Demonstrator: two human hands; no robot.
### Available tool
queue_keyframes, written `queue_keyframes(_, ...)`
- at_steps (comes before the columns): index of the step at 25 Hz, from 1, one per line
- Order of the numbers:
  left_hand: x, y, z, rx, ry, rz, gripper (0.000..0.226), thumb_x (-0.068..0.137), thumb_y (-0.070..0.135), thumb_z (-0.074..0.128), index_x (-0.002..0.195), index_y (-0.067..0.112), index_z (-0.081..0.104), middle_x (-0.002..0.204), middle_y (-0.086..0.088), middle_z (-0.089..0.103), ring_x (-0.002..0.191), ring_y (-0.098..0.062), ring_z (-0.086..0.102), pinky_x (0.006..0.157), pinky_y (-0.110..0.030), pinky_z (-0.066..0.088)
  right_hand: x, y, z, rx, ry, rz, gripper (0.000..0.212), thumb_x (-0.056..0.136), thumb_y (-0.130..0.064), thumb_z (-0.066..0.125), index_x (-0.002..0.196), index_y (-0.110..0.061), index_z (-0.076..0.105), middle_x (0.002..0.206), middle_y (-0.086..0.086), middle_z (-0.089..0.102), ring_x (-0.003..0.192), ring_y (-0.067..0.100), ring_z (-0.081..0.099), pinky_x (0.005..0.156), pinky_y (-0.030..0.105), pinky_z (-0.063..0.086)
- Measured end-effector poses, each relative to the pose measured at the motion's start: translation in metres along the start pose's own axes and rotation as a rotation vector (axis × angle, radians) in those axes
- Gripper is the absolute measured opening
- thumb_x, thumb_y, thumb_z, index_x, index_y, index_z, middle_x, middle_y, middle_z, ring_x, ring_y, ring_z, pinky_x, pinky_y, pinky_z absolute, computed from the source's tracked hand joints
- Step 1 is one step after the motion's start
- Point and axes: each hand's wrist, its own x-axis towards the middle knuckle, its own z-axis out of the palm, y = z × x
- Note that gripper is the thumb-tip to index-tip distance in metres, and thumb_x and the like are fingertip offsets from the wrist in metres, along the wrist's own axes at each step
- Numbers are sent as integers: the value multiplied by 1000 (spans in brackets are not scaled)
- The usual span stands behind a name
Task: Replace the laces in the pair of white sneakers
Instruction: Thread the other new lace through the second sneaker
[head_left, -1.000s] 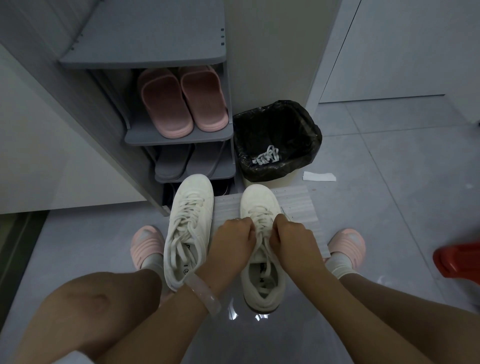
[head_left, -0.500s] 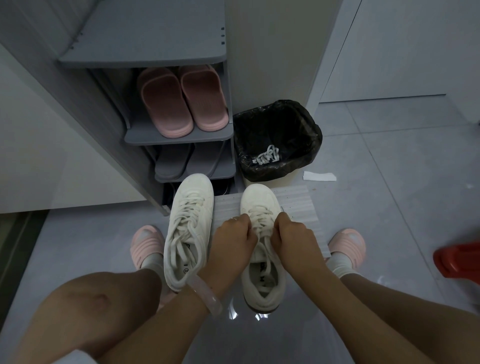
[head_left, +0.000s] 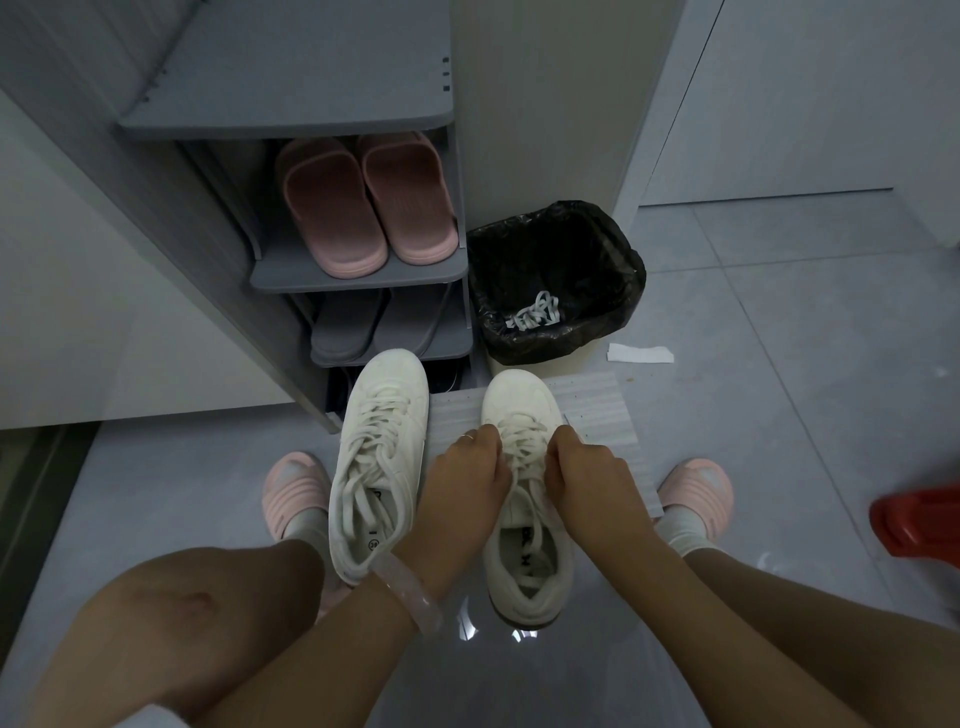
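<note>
Head view looks down on a grey tiled floor (head_left: 779, 322) beside a grey shoe rack (head_left: 291, 114). Right of the rack stands a bin (head_left: 556, 280) lined with a black bag, old laces (head_left: 535, 317) lying inside. In front of the bin, the right sneaker (head_left: 524, 551) sits partly on a white mat (head_left: 597, 410); the left sneaker (head_left: 379, 467) lies beside it, below the rack. Both hands curl over the right sneaker's lace (head_left: 522, 441): the left hand (head_left: 462, 478) and right hand (head_left: 587, 478) each have a closed grip pinching it. Pink slippers (head_left: 363, 208) rest on the rack's shelf.
</note>
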Motion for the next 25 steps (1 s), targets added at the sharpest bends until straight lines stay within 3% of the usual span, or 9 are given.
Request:
queue_keyframes(5, 2, -1, 1, 29, -8, 26, 12, 97, 17, 36, 93, 9, 44, 91, -8, 51, 85, -26, 54, 66, -27, 31, 2, 2, 1, -7, 3, -30, 10, 99, -16, 33, 93, -12, 39, 84, 9, 60, 66, 20, 48, 47, 18, 24)
queue_keyframes(9, 6, -5, 0, -52, -7, -25, 23, 98, 16, 36, 100, 3, 54, 92, -12, 62, 85, -25, 58, 74, -31, 41, 8, 8, -2, 178, 5, 55, 20, 98, -22, 39, 104, -9, 53, 87, 11, 66, 74, 24, 62, 65, 29, 48)
queue_keyframes(14, 13, -7, 3, -82, -29, -54, 20, 94, 20, 47, 101, 5, 60, 101, -10, 61, 93, -22, 57, 83, -35, 46, 9, 3, 2, 85, -25, 35, 19, 96, -24, 45, 98, -9, 57, 91, 6, 64, 75, 18, 55, 62, 24, 39)
queue_keyframes(20, 17, -4, 10, 98, 6, -22, 18, 95, 14, 39, 98, 7, 56, 101, -8, 59, 92, -22, 56, 73, -28, 38, 9, -6, 0, -17, 14, -14, 15, 97, -13, 37, 96, -8, 51, 90, 9, 57, 71, 17, 42, 47, 15, 18)
queue_keyframes(25, 19, -3, 9, 78, 2, -35, 19, 94, 14, 38, 97, 6, 55, 99, -10, 59, 91, -25, 56, 72, -30, 38, 5, -10, -5, -24, -4, 16, 7, 98, -13, 33, 93, -15, 38, 97, 10, 61, 69, 17, 42, 47, 19, 20)
